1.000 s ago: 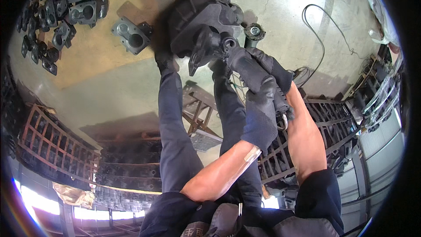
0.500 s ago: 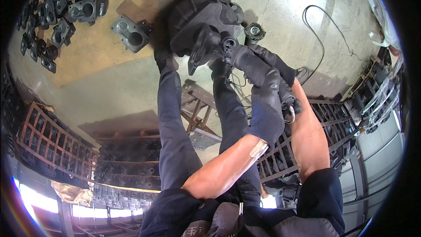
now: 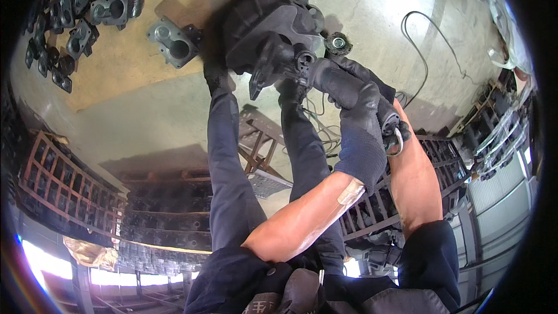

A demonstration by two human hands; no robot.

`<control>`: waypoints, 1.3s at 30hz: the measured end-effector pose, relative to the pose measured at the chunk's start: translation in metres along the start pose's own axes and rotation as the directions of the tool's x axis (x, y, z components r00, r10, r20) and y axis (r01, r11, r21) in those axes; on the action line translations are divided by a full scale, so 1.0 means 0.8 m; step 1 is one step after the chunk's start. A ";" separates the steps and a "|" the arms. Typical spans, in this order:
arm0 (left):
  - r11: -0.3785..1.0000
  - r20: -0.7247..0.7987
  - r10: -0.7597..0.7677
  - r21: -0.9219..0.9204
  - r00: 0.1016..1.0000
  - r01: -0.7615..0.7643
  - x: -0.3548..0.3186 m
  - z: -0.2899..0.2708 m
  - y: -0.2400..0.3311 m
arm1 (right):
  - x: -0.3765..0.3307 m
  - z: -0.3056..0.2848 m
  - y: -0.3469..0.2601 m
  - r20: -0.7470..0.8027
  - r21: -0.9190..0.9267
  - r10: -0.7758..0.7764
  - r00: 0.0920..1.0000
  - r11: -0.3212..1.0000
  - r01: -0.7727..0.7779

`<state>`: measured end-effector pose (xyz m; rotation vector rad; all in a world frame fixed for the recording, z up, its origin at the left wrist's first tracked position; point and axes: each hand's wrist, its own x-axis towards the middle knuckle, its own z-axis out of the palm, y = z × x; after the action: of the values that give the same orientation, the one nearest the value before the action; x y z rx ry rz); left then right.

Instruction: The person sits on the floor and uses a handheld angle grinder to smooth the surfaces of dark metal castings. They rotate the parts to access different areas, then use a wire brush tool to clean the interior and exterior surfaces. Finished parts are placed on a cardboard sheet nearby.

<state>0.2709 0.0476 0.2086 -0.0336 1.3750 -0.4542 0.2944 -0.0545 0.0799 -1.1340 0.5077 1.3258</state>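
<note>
Both my hands wear dark gloves and are wrapped round a dark cylindrical power tool [image 3: 336, 86]. My right hand [image 3: 356, 71] grips it on the far side, and my left hand [image 3: 365, 104] closes round it further back. A metal ring [image 3: 397, 141] hangs at the tool's rear end. Its front end meets a large dark cast housing [image 3: 264, 20] with a ribbed, lobed rim, which stands on the floor before my feet. Whether the tip touches the casting, I cannot tell. Just beyond my right hand is a round disc with a pale centre [image 3: 338, 43].
Several flanged castings [image 3: 110, 9] lie at the far left, with one grey casting [image 3: 174, 42] nearer the housing. A black cable [image 3: 427, 52] loops over the floor at right. Metal rack crates [image 3: 70, 189] stand at left, and another dark rack [image 3: 442, 157] at right.
The tool's rear end and my left hand have shifted slightly to the right, and the ring hangs further right. The housing has stayed in place.
</note>
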 end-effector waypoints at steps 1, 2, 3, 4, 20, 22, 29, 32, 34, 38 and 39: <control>1.000 0.035 -0.030 0.008 0.999 0.029 -0.009 0.002 0.010 | 0.000 0.001 -0.001 0.000 -0.002 0.004 1.000 1.000 -0.004; 0.998 0.070 -0.059 0.017 0.996 0.058 -0.013 0.002 0.016 | -0.003 0.004 -0.001 0.001 -0.003 0.007 1.000 1.000 -0.007; 1.000 0.054 -0.015 0.027 0.998 0.014 -0.005 -0.004 0.010 | 0.000 0.005 -0.002 0.005 -0.003 0.011 1.000 1.000 -0.010; 0.999 0.044 0.024 0.039 0.999 -0.025 0.004 -0.003 0.006 | 0.000 0.004 -0.004 0.003 -0.003 0.012 1.000 1.000 -0.012; 0.984 -0.010 -0.065 -0.164 0.998 0.062 -0.013 0.026 0.037 | 0.015 0.002 -0.010 -0.004 0.030 0.034 0.999 0.999 -0.034; 0.987 0.031 -0.040 -0.154 0.999 0.045 -0.016 0.024 0.041 | 0.015 0.001 -0.010 -0.007 0.033 0.041 0.999 0.999 -0.041; 0.990 -0.004 -0.077 -0.122 0.997 0.076 -0.030 0.031 0.047 | 0.010 0.003 -0.006 -0.018 0.071 0.052 0.998 0.996 -0.051; 0.995 -0.003 -0.003 -0.095 1.000 0.003 -0.029 0.029 0.040 | 0.008 0.002 -0.004 -0.021 0.098 0.054 0.998 0.994 -0.052; 0.993 -0.008 -0.046 -0.106 0.999 0.044 -0.025 0.024 0.036 | 0.005 0.001 0.001 -0.028 0.116 0.058 0.998 0.992 -0.055; 0.993 0.022 -0.075 -0.090 0.997 0.077 -0.028 0.015 0.034 | 0.003 -0.002 0.006 -0.038 0.141 0.055 0.998 0.989 -0.049; 0.997 0.051 -0.053 -0.052 0.997 0.056 -0.028 0.010 0.032 | 0.003 -0.002 0.008 -0.039 0.147 0.054 0.998 0.988 -0.047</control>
<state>0.2836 0.0765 0.2237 -0.1252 1.3401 -0.4593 0.2894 -0.0554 0.0755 -1.0357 0.6582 1.2881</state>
